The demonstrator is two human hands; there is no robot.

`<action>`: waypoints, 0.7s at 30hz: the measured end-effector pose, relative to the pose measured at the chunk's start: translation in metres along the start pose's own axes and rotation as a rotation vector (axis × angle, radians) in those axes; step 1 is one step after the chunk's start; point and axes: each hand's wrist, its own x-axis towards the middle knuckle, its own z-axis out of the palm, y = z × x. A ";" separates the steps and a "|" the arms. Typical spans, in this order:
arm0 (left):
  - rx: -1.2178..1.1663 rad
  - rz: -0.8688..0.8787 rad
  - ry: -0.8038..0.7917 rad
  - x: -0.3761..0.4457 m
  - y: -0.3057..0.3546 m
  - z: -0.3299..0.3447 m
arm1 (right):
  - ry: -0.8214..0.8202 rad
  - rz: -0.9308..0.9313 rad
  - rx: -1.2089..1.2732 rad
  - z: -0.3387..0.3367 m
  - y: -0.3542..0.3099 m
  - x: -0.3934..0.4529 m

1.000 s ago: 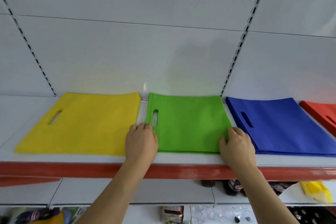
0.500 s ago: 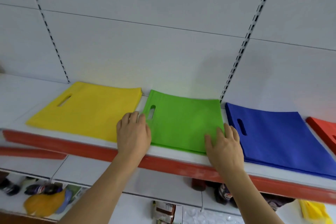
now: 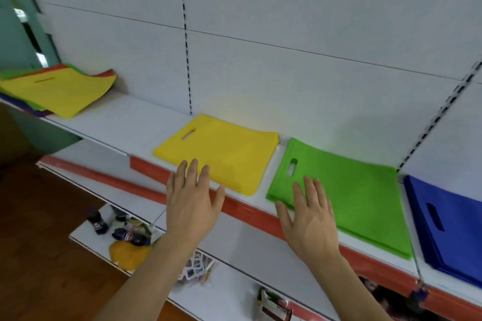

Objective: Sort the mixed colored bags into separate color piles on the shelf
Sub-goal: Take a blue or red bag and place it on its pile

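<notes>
Three sorted piles lie on the white shelf (image 3: pixel 125 122): yellow bags (image 3: pixel 229 148), green bags (image 3: pixel 352 195) and blue bags (image 3: pixel 448 221) at the right edge. A mixed pile of bags (image 3: pixel 54 88) with a yellow one on top sits at the far left. My left hand (image 3: pixel 193 198) hovers with spread fingers in front of the yellow pile, holding nothing. My right hand (image 3: pixel 310 219) is spread flat over the near left corner of the green pile; whether it touches the bags I cannot tell.
The shelf has a red front strip (image 3: pixel 247 208). A lower shelf (image 3: pixel 234 250) holds bottles (image 3: pixel 97 221), packets and an orange item (image 3: pixel 127 253). A brown wooden floor (image 3: pixel 34 229) lies lower left. The white back panel has slotted uprights (image 3: pixel 186 60).
Both hands have come off the green pile's front corners and drawn back with fingers spread. The view has swung left, bringing the mixed pile into sight and losing the red pile.
</notes>
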 end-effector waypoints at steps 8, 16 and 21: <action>0.040 -0.068 0.036 -0.006 -0.138 -0.035 | 0.061 -0.149 0.062 0.019 -0.161 0.022; 0.066 -0.190 0.036 -0.014 -0.264 -0.064 | 0.025 -0.292 0.117 0.056 -0.309 0.034; 0.076 -0.278 0.062 0.001 -0.334 -0.074 | 0.005 -0.382 0.146 0.079 -0.392 0.064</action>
